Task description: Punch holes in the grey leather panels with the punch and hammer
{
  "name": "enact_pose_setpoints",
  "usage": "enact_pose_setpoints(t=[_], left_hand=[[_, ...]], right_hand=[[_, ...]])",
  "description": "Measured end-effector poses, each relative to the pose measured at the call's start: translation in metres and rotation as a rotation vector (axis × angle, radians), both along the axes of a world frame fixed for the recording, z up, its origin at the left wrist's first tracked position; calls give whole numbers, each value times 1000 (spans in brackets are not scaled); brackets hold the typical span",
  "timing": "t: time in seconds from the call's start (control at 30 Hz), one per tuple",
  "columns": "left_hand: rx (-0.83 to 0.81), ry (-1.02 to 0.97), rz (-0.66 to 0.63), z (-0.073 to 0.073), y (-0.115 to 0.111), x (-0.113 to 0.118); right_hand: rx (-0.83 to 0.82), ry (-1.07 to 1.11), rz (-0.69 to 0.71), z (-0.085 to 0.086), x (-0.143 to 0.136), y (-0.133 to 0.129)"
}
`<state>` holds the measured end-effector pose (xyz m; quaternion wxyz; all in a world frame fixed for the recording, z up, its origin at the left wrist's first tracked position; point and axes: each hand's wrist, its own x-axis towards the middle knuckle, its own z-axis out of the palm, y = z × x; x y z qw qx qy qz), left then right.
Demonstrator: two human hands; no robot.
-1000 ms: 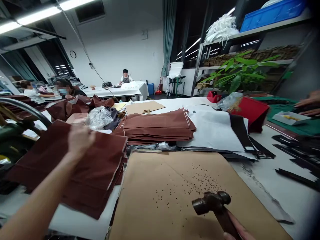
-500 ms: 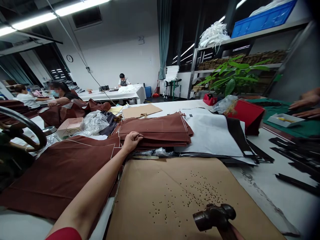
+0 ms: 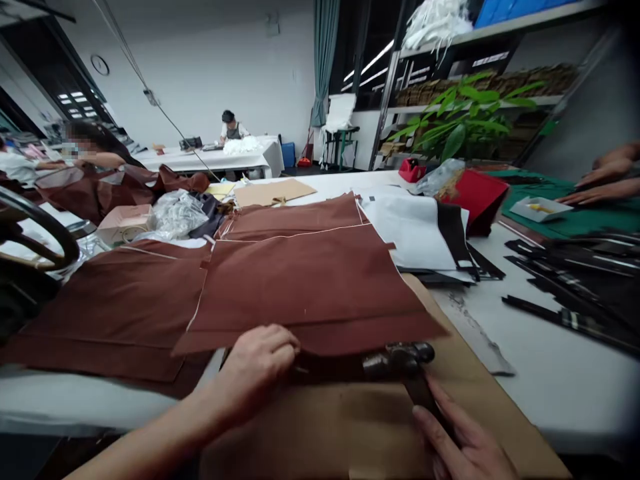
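A brown fabric panel (image 3: 310, 287) with pale edges hangs over the tan board (image 3: 465, 373), its near edge lifted. My left hand (image 3: 265, 363) is closed on that near edge, left of the middle. In my right hand (image 3: 463, 433) is a hammer (image 3: 400, 360), gripped by its handle. The dark hammer head sits at the panel's near right edge; whether they touch I cannot tell. Another brown panel (image 3: 125, 307) lies to the left. Behind the lifted one, more brown fabric (image 3: 300, 217) is stacked.
White and black sheets (image 3: 410, 227) lie to the right of the stack. Black strips (image 3: 590, 287) cover the right side. A co-worker's hands (image 3: 605, 177) rest by a green mat (image 3: 600, 220) with a small white tray (image 3: 540, 208). A dark wheel (image 3: 65, 233) stands at the left.
My left hand has drawn a brown panel from the stack toward me, over the board, covering much of it. My right hand and the hammer have moved up and left, and the view has tilted down.
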<state>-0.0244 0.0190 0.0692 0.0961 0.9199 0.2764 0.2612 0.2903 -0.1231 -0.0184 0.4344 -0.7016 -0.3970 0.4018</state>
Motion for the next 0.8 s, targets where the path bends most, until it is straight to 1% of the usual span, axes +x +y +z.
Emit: enact_pose_setpoints(t=[0.03, 0.07, 0.1, 0.13, 0.17, 0.23, 0.27, 0.33, 0.4, 0.5, 0.57, 0.7, 0.8], left_hand=[[-109, 27, -14, -7, -20, -1], [-218, 30, -14, -11, -34, -2], [-313, 10, 1, -14, -40, -2], [-386, -30, 31, -16, -41, -1], [-436, -85, 70, -16, -36, 1], [-525, -214, 125, -19, -20, 6], [-586, -285, 126, -22, -11, 9], [-734, -425, 86, -31, 3, 18], [-844, -527, 47, -42, 9, 26], [-874, -568, 46, -54, 10, 32], [-857, -557, 54, -58, 9, 33], [-834, -532, 51, -60, 10, 31], [-724, -439, 24, -58, 11, 29]], right_hand=[[-5, 6, 17, 4, -1, -1], [-4, 4, 20, 9, -2, -2], [-1, -2, 11, 14, -5, -2], [4, -7, -2, 18, -7, -2], [10, -5, -11, 22, -9, -2], [26, 7, -10, 26, -12, 0], [31, 13, 1, 27, -12, 0], [39, 14, 27, 26, -12, 1], [49, 15, 42, 26, -11, 2], [61, 28, 49, 28, -11, 1], [50, 30, 56, 31, -12, 1], [41, 33, 62, 32, -13, 1], [55, 23, 29, 32, -18, 2]])
